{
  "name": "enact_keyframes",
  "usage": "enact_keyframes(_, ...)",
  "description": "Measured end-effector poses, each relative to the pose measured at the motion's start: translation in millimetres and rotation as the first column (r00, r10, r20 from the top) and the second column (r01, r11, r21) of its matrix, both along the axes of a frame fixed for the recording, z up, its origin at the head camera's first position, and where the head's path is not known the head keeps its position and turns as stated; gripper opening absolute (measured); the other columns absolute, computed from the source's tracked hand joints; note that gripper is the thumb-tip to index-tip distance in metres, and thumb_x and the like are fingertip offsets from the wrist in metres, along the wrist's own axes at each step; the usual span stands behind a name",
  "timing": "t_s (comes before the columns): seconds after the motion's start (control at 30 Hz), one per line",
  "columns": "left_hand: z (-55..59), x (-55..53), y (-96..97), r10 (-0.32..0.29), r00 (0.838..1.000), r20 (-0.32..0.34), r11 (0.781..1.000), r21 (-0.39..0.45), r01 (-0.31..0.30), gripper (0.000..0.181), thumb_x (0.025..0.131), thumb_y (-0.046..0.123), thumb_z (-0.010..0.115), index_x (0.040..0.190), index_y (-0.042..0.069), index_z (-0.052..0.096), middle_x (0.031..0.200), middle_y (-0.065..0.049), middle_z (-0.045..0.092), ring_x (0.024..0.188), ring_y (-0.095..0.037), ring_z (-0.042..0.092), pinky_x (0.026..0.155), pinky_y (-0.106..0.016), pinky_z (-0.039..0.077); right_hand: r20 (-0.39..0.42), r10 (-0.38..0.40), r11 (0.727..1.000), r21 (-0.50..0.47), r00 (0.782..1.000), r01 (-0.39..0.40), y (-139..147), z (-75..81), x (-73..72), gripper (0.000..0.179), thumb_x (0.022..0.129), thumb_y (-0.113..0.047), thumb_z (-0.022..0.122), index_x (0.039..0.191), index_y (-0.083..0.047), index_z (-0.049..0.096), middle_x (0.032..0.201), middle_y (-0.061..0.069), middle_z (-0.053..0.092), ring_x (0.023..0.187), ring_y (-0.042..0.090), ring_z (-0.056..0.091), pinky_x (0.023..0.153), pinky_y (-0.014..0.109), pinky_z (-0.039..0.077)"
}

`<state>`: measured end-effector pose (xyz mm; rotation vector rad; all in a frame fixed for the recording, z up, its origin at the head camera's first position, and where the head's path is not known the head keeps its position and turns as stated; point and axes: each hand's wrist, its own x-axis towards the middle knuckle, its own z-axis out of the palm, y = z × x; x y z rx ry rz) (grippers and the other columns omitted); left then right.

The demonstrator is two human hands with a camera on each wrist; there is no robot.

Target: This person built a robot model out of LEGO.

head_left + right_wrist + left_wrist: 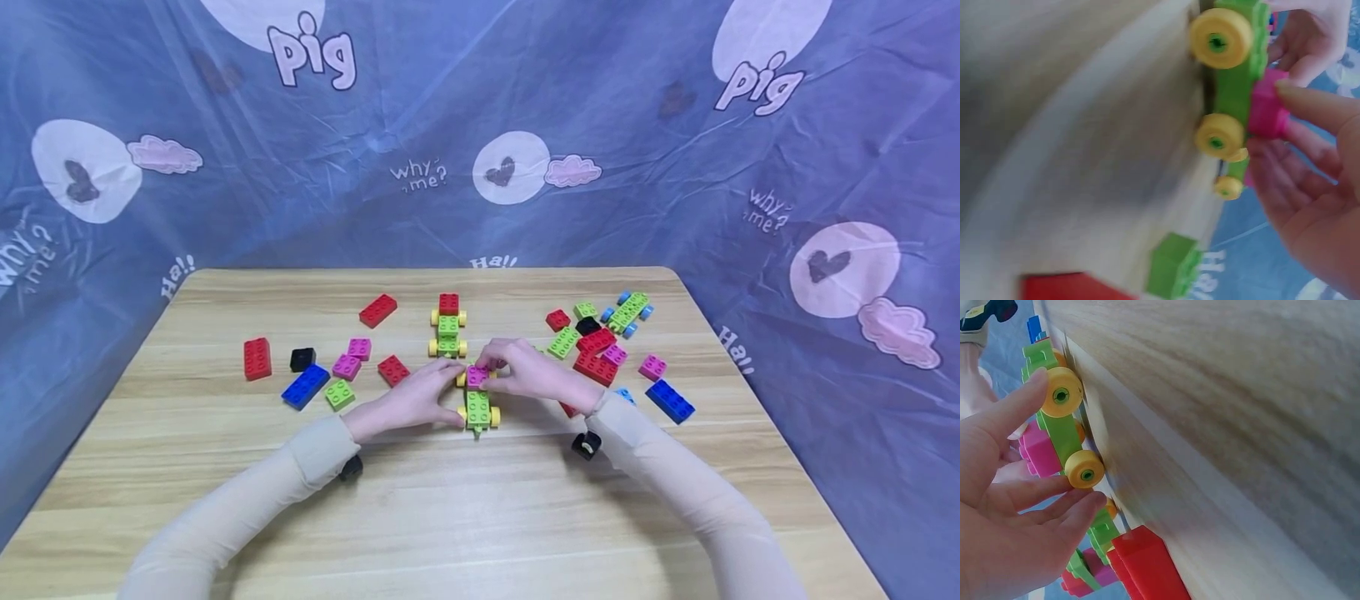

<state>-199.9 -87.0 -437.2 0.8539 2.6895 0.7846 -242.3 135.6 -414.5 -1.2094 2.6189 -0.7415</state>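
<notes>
A green wheeled toy car base (477, 407) with yellow wheels stands mid-table, a pink building brick (477, 377) on its far end. My left hand (416, 395) holds the base from the left. In the left wrist view, its thumb touches one yellow wheel (1063, 392) and its fingers lie at the other. From the right, my right hand (536, 375) pinches the pink brick between thumb and fingers; the right wrist view shows the brick (1267, 107) against the green base, its underside hidden.
Beyond the hands stands another green car (447, 327) with yellow wheels and a red brick. Loose red, blue, pink, green and black bricks lie left, near a blue brick (306, 387). More lie right, with a blue-wheeled green car base (628, 312). Patterned blue cloth (450, 100) surrounds the table.
</notes>
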Motion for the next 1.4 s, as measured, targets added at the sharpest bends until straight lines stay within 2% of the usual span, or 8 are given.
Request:
enact_keyframes(0.2, 1.2, -0.4, -1.2, 0.006, 1.000, -0.001, 1.000, -0.002, -0.006, 0.092, 0.073, 0.036, 0.086, 0.144, -0.006, 0.044, 0.145, -0.020, 0.051, 0.133, -0.034, 0.051, 0.115, -0.049, 0.041, 0.016, -0.005, 0.999, -0.033, 1.000, 0.005, 7.4, -3.7, -1.7, 0.030, 0.090, -0.026, 0.073, 0.115, -0.009, 0.070, 0.113, 0.006, 0.073, 0.100, 0.019, 0.071, 0.091, 0.031, 0.059)
enact_keyframes(0.43, 0.5, -0.6, -0.3, 0.003, 1.000, 0.006, 1.000, -0.001, -0.003, 0.091, 0.074, 0.036, 0.085, 0.144, -0.005, 0.044, 0.147, -0.021, 0.049, 0.135, -0.036, 0.049, 0.117, -0.050, 0.039, -0.066, -0.013, 0.999, -0.048, 0.998, 0.009, 10.8, -4.8, -1.3, 0.026, 0.087, -0.026, 0.076, 0.108, -0.010, 0.072, 0.104, 0.004, 0.074, 0.094, 0.017, 0.071, 0.085, 0.027, 0.059)
enact_keyframes(0.63, 0.9, 0.1, 0.6, 0.007, 1.000, -0.002, 1.000, 0.001, -0.006, 0.090, 0.074, 0.035, 0.085, 0.144, -0.006, 0.045, 0.146, -0.020, 0.050, 0.135, -0.035, 0.050, 0.116, -0.049, 0.039, -0.097, -0.003, 0.999, -0.032, 0.995, 0.000, 10.0, -4.2, 0.3, 0.025, 0.087, -0.023, 0.076, 0.106, -0.008, 0.072, 0.102, 0.005, 0.074, 0.092, 0.018, 0.071, 0.083, 0.026, 0.059)
enact_keyframes(1.03, -0.1, 0.7, 0.0, 0.003, 1.000, -0.009, 1.000, 0.009, -0.003, 0.091, 0.074, 0.034, 0.086, 0.144, -0.006, 0.044, 0.145, -0.020, 0.050, 0.133, -0.035, 0.051, 0.116, -0.049, 0.040, -0.071, -0.003, 1.000, 0.017, 0.997, 0.005, 3.4, 4.4, 2.5, 0.022, 0.084, -0.014, 0.076, 0.104, -0.004, 0.070, 0.100, 0.008, 0.073, 0.090, 0.020, 0.070, 0.082, 0.027, 0.060)
enact_keyframes(1.4, 1.0, 0.7, 0.2, 0.004, 1.000, -0.006, 1.000, 0.005, -0.004, 0.091, 0.074, 0.034, 0.085, 0.144, -0.007, 0.044, 0.145, -0.022, 0.050, 0.133, -0.037, 0.051, 0.115, -0.050, 0.041, -0.083, 0.004, 0.999, 0.052, 0.997, 0.001, -0.3, 8.0, 3.1, 0.022, 0.085, -0.016, 0.076, 0.103, -0.004, 0.071, 0.099, 0.008, 0.073, 0.090, 0.021, 0.070, 0.082, 0.027, 0.060)
